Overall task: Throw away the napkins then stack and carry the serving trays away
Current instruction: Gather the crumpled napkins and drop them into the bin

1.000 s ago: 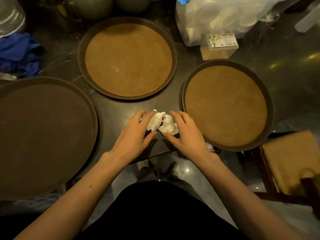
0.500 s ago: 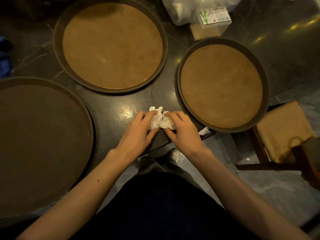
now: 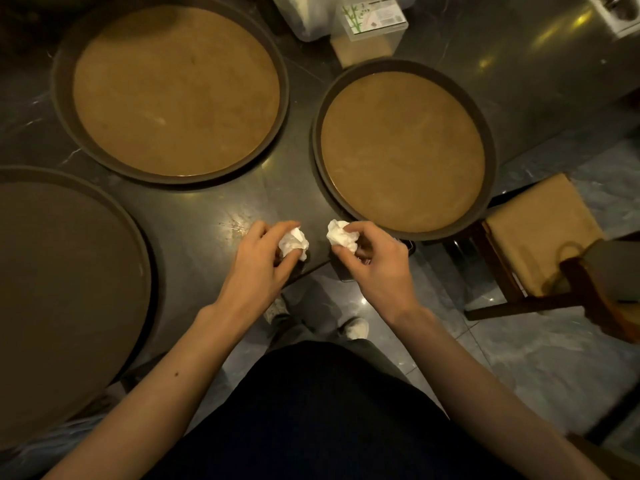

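Observation:
Three round serving trays lie on the dark table: a large dark one (image 3: 65, 306) at the near left, a tan-lined one (image 3: 176, 88) at the back, and a smaller tan-lined one (image 3: 401, 150) on the right. My left hand (image 3: 258, 268) grips a crumpled white napkin (image 3: 294, 242) over the table's front edge. My right hand (image 3: 377, 268) grips a second crumpled napkin (image 3: 341, 235) just beside it. The two napkins are a small gap apart.
A tissue box (image 3: 370, 19) and a plastic bag (image 3: 304, 12) sit at the back of the table. A wooden stool with a tan cushion (image 3: 540, 230) stands on the right over the marble floor. My shoes (image 3: 356, 327) show below the table edge.
My hands have lifted the napkins from the table and drawn apart, each now holding its own wad. The view has tilted down and closer.

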